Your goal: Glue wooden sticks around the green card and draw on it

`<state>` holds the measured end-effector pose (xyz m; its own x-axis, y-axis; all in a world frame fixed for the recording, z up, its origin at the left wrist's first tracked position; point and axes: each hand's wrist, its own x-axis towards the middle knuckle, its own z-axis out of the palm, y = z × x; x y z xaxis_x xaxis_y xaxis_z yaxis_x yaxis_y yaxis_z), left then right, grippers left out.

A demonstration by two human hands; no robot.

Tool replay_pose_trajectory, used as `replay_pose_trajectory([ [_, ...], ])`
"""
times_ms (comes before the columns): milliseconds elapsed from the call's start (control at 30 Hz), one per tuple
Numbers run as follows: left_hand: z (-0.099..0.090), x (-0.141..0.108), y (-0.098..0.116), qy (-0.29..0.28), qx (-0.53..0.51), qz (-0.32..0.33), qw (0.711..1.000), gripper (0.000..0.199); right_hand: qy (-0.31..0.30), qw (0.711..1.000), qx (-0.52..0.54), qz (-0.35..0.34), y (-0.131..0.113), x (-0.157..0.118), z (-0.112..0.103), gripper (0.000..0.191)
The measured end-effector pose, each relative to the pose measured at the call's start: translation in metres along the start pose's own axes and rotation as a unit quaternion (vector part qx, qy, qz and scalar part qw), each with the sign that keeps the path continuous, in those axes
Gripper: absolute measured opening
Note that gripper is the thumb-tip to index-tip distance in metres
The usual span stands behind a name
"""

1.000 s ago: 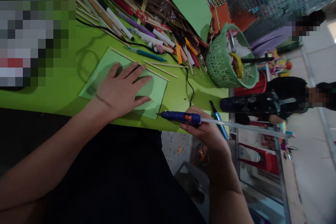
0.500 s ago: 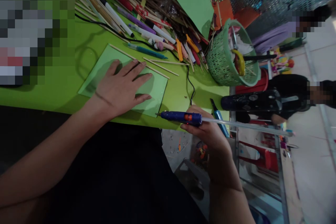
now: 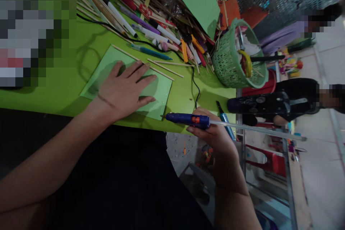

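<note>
My left hand [image 3: 124, 88] lies flat with fingers spread on a sheet of light green paper [image 3: 159, 95], pressing it to the green table. Along the sheet's far edge runs a thin wooden stick [image 3: 126, 53]. Small glue dots show near the sheet's right edge. My right hand [image 3: 212, 129] is wrapped round a blue glue gun [image 3: 179, 119], whose nozzle is at the sheet's near right corner. A long clear glue stick [image 3: 250, 128] sticks out of the gun's back end. Two more wooden sticks [image 3: 168, 69] lie just beyond the paper.
A blue utility knife [image 3: 228, 126] and a dark bottle [image 3: 250, 103] are right of my right hand. Behind stand a green basket [image 3: 229, 61] and a pile of pens, sticks and scissors. A black cord [image 3: 198, 91] crosses the table [image 3: 64, 97]. Other people are at the right.
The glue gun has shifted very slightly to the right in my right hand, its nozzle still by the paper's corner. My left hand has not moved.
</note>
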<state>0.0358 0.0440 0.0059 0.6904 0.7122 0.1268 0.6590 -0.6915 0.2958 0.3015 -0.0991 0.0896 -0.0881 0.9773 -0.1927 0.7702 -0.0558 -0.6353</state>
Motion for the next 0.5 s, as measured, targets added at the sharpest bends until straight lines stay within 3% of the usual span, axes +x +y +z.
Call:
replay_pose_trajectory([
  [267, -0.0002, -0.0002, -0.0001, 0.003, -0.007, 0.002, 1.000, 0.060, -0.037, 0.999, 0.005, -0.025, 0.0039, -0.0024, 0.0003, 0.026],
  [500, -0.0021, -0.0002, 0.0004, -0.007, 0.015, -0.001, 1.000, 0.060, -0.021, 1.000, 0.010, -0.007, 0.0010, -0.0022, -0.0001, 0.027],
])
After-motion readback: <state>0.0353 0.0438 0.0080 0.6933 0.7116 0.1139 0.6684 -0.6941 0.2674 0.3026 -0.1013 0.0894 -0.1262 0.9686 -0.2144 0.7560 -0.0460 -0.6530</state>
